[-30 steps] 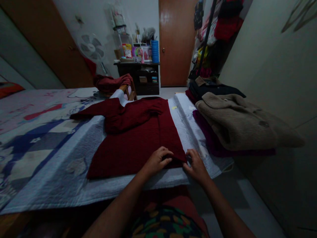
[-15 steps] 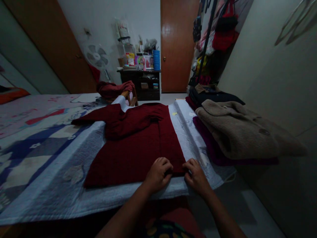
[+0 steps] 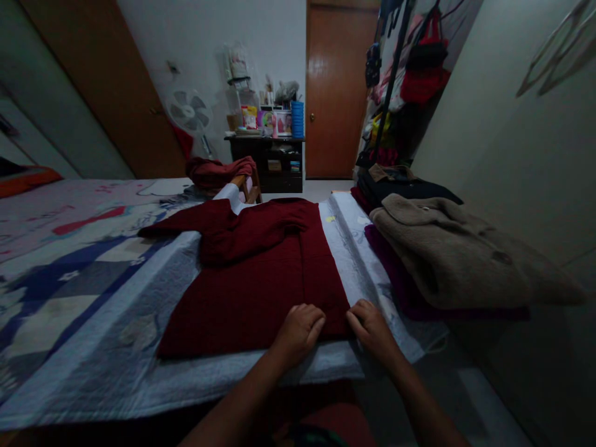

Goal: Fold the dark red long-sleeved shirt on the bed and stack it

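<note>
A dark red long-sleeved garment (image 3: pixel 251 292) lies folded on a pale blue quilted cover (image 3: pixel 125 366). One sleeve is laid across its upper part and points left. My left hand (image 3: pixel 300 332) rests on the cloth close to the near hem, its fingers curled and closed on the fabric. At the near right corner, my right hand (image 3: pixel 372 329) pinches the garment's edge between thumb and fingers. The fingertips of both hands are partly hidden.
On the right lies a pile of folded clothes with a brown fuzzy coat (image 3: pixel 456 248), a purple cloth (image 3: pixel 405 285) and a dark jacket (image 3: pixel 410 186). Patterned bedding (image 3: pixel 74 279) spreads left. Beyond are a reddish cloth (image 3: pixel 221 174), a fan (image 3: pixel 189 112) and a door (image 3: pixel 339 93).
The view has tilted slightly, so the scene sits a little lower. My right-hand fingers have drawn closer together at the corner; the garment lies much as before.
</note>
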Demonstrator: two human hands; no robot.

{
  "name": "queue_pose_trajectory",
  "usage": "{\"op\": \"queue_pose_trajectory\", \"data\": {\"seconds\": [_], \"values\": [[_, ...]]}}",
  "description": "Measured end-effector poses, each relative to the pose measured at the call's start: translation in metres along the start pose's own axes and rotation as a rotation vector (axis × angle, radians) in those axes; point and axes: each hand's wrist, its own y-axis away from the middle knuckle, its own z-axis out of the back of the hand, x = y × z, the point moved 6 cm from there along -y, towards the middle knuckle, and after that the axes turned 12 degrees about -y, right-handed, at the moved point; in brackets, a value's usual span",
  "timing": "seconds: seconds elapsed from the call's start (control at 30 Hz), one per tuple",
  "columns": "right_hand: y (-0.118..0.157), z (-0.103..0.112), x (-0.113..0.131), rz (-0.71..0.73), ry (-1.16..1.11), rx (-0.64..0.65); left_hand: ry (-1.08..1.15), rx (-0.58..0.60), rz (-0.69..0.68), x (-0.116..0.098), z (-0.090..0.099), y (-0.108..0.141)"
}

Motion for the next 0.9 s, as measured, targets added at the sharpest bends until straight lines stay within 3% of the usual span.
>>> {"op": "queue_pose_trajectory", "data": {"seconds": [0.17,0.37,0.57,0.73,0.9], "values": [[-0.034,-0.015,0.010,0.121,0.062,-0.096,-0.047,0.037,-0.021,0.001,-0.003,-0.012],[-0.040,-0.056,0.004,0.080,0.240,0.112,-0.185,0.025,-0.017,0.000,-0.001,-0.018],[-0.035,-0.062,-0.002,0.024,0.311,0.167,-0.217,-0.150,0.017,0.022,0.010,-0.045],[-0.035,-0.063,-0.002,0.044,0.320,0.144,-0.313,0.023,0.015,0.049,0.003,-0.074],[-0.034,-0.061,-0.001,0.055,0.309,0.113,-0.410,0.055,0.081,0.062,0.016,-0.108]]}}
